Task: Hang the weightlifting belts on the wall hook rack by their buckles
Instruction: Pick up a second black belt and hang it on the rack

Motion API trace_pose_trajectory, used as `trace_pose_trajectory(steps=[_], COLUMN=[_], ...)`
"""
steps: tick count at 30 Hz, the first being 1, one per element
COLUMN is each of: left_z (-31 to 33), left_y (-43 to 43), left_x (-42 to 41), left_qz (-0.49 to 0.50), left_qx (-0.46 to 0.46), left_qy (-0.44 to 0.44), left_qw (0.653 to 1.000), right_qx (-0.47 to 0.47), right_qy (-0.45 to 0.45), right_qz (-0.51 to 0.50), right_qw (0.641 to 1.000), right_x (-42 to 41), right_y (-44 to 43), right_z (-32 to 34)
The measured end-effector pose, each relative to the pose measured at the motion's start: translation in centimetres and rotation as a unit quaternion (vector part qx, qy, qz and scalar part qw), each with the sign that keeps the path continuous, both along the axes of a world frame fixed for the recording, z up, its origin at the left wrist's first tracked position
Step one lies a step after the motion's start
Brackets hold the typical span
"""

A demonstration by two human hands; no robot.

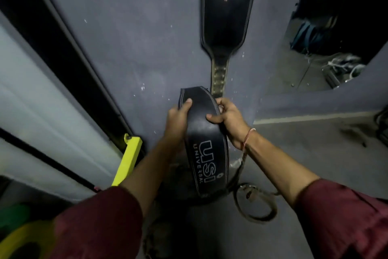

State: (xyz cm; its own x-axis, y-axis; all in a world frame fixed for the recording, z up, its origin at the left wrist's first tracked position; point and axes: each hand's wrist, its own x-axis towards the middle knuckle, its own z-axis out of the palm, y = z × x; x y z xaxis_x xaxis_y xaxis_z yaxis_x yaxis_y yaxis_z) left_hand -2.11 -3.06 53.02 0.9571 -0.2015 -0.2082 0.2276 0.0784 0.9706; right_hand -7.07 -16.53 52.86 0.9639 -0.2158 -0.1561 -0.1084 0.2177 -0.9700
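Two wide black leather belts show, both smooth with pale stitching along the edges. One hanging belt lies flat against the grey wall, tapering to a narrow holed strap. The held belt (printed "USI UNIVERSAL") curves just below it, clamped on each side: the left grip pinches its left edge, thumb on top, and the right grip curls round its right edge. One thin worn strap loops on the floor.
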Motion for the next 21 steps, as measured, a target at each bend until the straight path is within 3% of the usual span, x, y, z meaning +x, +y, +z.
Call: trace_pose_trajectory(steps=[5, 11, 14, 18, 21], left_z=[8.3, 16.5, 20.9, 25.5, 27.4], left_y=[-0.4, -1.2, -0.9, 0.5, 1.1], left_x=[-2.0, -3.9, -4.0, -3.5, -3.4], left_qz=[0.034, 0.056, 0.070, 0.077, 0.070], left_qx=[-0.042, -0.043, -0.046, -0.043, -0.023], left_qy=[-0.115, -0.254, -0.316, -0.373, -0.390], left_qw=[0.992, 0.965, 0.945, 0.924, 0.918], right_qx=[0.011, -0.110, -0.105, -0.109, -0.133], right_qy=[-0.081, -0.187, -0.244, -0.228, -0.260], right_qz=[-0.034, -0.081, -0.090, -0.059, -0.079], right_qw=[0.996, 0.973, 0.960, 0.966, 0.953], right_x=[-1.7, -2.1, -4.5, -7.1, -6.8], right_y=[1.2, 0.7, 1.3, 2.9, 4.1], right_z=[7.9, 17.4, 18.7, 17.0, 21.5])
